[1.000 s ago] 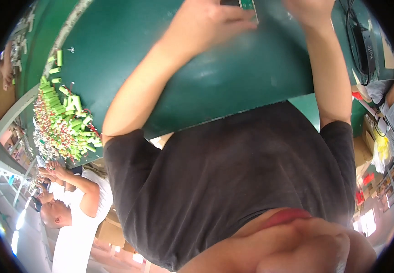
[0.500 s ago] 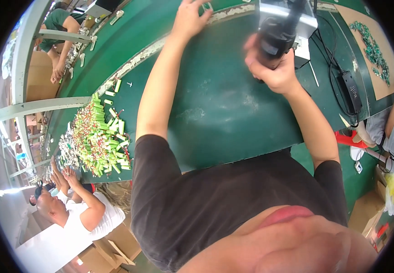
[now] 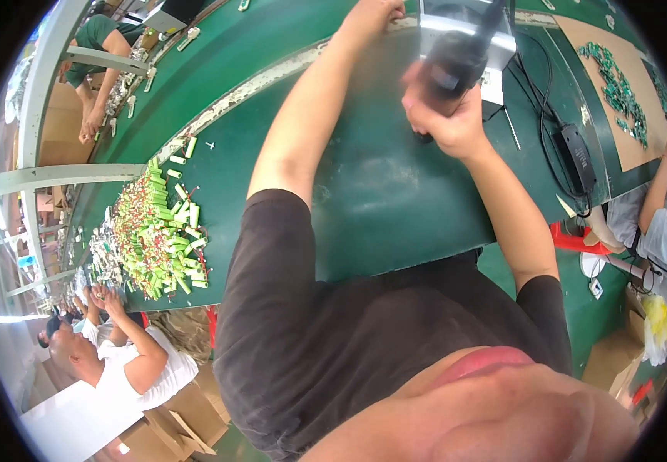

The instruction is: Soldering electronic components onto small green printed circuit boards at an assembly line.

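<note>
My right hand (image 3: pixel 456 123) is wrapped round a black electric screwdriver (image 3: pixel 450 73), partly blurred. Just behind the tool stands a silver, box-shaped device (image 3: pixel 500 50). At the top edge my left hand (image 3: pixel 376 17) reaches over the rim between the table and the green belt. Its fingers are curled together and partly cut off by the picture edge; what they hold, if anything, is hidden. Between my arms lies the dark green tabletop (image 3: pixel 379 192).
Green battery cells (image 3: pixel 160 223) with red wires lie heaped at left. A black power adapter (image 3: pixel 576 158) with cables sits at right, beside cardboard (image 3: pixel 618 100) bearing small green boards. White parts (image 3: pixel 188 38) rest on the belt (image 3: pixel 218 61). Other people work at left and right.
My left hand has moved right along the belt's rim, its fingers going from spread to curled. The view has shifted slightly; my right hand still grips the screwdriver near the silver device.
</note>
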